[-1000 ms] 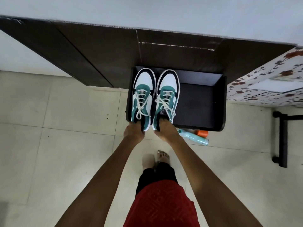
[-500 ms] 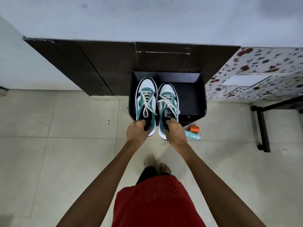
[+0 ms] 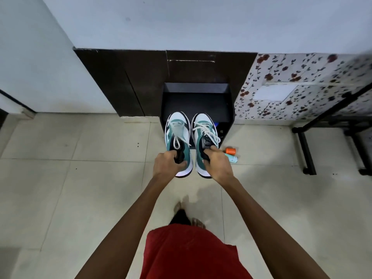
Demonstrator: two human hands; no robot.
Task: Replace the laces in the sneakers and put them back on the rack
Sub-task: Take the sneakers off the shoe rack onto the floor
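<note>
While both arms were stretched forward, the left teal-and-white laced sneaker (image 3: 178,141) was gripped at its heel opening by the closed fingers of the left hand (image 3: 167,165), and the right teal-and-white sneaker (image 3: 205,137) likewise by the right hand (image 3: 216,165). Both were held side by side before the open dark wooden rack (image 3: 196,97), toes overlapping its front edge.
</note>
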